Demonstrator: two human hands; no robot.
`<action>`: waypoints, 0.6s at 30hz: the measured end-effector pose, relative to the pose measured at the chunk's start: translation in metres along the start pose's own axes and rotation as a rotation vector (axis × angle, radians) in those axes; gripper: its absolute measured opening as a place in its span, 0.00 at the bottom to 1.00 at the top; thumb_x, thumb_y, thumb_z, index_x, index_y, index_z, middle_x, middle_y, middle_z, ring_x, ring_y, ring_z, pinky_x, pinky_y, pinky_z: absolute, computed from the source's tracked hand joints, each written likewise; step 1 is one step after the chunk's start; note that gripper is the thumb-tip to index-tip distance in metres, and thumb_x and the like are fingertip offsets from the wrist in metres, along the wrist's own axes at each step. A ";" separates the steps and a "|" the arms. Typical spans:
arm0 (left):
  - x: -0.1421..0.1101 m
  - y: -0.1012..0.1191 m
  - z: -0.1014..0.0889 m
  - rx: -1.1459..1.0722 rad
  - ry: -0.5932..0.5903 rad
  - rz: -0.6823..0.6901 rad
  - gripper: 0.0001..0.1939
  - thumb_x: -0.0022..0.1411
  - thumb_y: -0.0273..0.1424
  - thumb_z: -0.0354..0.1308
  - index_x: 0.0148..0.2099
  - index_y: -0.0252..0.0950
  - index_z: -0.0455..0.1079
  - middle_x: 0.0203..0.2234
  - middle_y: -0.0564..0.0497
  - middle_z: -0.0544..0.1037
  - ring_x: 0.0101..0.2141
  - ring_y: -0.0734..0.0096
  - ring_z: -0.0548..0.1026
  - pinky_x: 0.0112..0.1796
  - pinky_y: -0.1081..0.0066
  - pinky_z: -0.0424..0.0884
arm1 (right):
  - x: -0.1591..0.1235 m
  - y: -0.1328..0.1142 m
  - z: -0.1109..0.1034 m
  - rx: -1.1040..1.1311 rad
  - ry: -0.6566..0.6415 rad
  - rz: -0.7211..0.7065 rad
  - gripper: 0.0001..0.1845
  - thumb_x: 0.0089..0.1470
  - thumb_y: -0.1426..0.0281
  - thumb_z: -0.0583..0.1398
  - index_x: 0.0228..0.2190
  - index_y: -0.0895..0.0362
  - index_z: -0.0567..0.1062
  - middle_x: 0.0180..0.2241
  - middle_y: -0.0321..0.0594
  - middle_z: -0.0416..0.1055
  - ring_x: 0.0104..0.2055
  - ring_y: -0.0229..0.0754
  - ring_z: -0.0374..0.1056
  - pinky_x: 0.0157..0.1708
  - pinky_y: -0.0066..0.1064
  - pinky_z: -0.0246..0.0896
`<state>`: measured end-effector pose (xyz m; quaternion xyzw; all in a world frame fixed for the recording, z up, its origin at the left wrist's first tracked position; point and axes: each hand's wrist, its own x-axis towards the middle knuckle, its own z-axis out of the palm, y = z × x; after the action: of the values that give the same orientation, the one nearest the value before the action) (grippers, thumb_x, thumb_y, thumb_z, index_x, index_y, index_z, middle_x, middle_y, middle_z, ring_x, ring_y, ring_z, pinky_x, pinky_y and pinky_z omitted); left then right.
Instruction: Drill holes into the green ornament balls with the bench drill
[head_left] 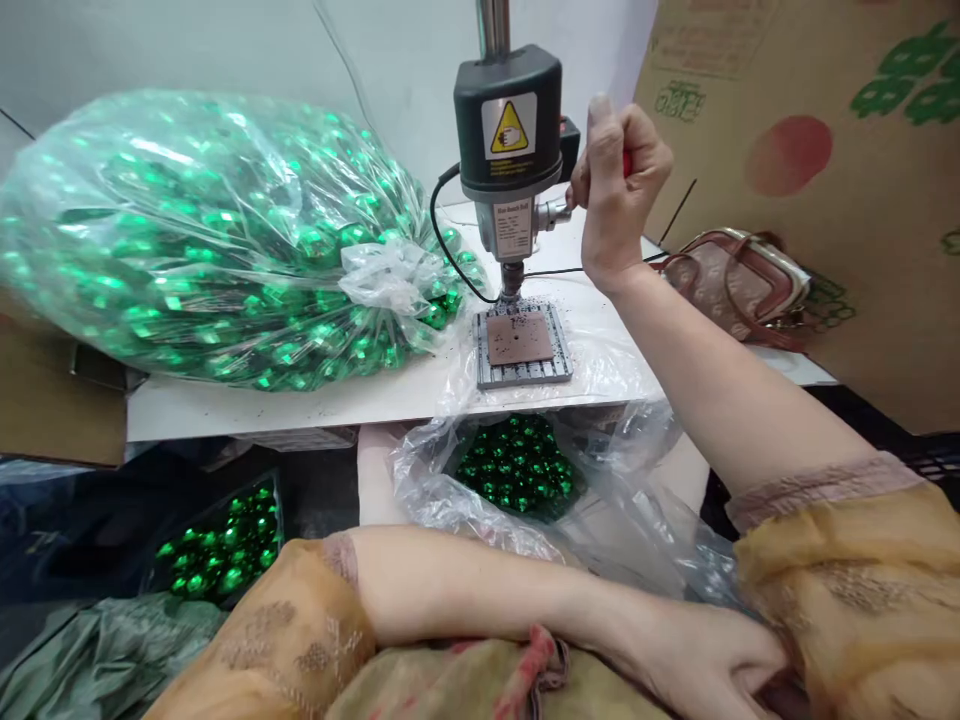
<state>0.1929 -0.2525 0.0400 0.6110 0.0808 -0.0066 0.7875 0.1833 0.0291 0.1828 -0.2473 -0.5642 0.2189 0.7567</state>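
My right hand (626, 170) is wrapped around the red-ended feed handle (628, 163) of a small bench drill press, its thumb pointing up. The drill press (508, 130) has a black housing with a yellow warning label. Below its chuck (512, 278), a brown square pad (520, 337) with a small hole lies on the grooved metal base (525, 378), among dark shavings. My left forearm crosses in front of my body, and my left hand (712, 645) is low at the right beside my right sleeve. Its fingers are mostly hidden, so what they touch cannot be seen.
A large clear bag of shiny green balls (202, 260) lies left on the white table (225, 405). An open plastic bag (517, 465) of green balls rests on my lap, with more in a container (225, 540) at lower left. A handbag (727, 280) and cardboard box (810, 100) stand right.
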 end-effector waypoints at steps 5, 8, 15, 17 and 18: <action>-0.046 0.019 -0.032 0.198 0.104 -0.162 0.31 0.63 0.44 0.62 0.63 0.32 0.70 0.46 0.46 0.77 0.46 0.59 0.78 0.48 0.63 0.76 | -0.001 -0.005 -0.004 -0.013 -0.048 0.055 0.35 0.39 0.28 0.50 0.19 0.46 0.51 0.17 0.31 0.50 0.23 0.36 0.47 0.24 0.38 0.51; -0.090 0.001 -0.058 0.470 0.523 -0.313 0.45 0.54 0.52 0.68 0.68 0.36 0.65 0.58 0.37 0.72 0.58 0.45 0.71 0.57 0.54 0.70 | 0.000 -0.004 -0.004 -0.031 -0.058 0.071 0.36 0.37 0.27 0.49 0.20 0.47 0.51 0.17 0.31 0.49 0.23 0.35 0.47 0.24 0.37 0.51; -0.125 -0.063 -0.083 0.363 0.558 -0.680 0.23 0.51 0.41 0.69 0.45 0.31 0.78 0.35 0.48 0.80 0.39 0.60 0.77 0.37 0.70 0.70 | 0.002 0.004 -0.002 -0.024 -0.010 0.077 0.36 0.38 0.28 0.50 0.20 0.48 0.50 0.16 0.27 0.48 0.22 0.33 0.46 0.23 0.35 0.51; -0.123 -0.053 -0.084 0.412 0.686 -0.605 0.12 0.59 0.37 0.61 0.35 0.32 0.74 0.25 0.53 0.73 0.31 0.69 0.71 0.32 0.73 0.64 | 0.003 0.007 -0.003 -0.028 -0.024 0.082 0.36 0.38 0.29 0.51 0.21 0.49 0.52 0.16 0.25 0.50 0.21 0.31 0.47 0.22 0.32 0.52; -0.124 -0.041 -0.084 0.427 0.758 -0.528 0.11 0.61 0.36 0.59 0.33 0.32 0.72 0.23 0.55 0.69 0.29 0.71 0.68 0.30 0.74 0.61 | 0.004 0.008 -0.004 -0.033 -0.033 0.087 0.35 0.40 0.30 0.52 0.21 0.49 0.53 0.16 0.24 0.51 0.21 0.30 0.48 0.22 0.31 0.53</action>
<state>0.0561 -0.1928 -0.0027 0.6764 0.5095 0.0005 0.5318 0.1878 0.0373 0.1797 -0.2803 -0.5690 0.2462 0.7329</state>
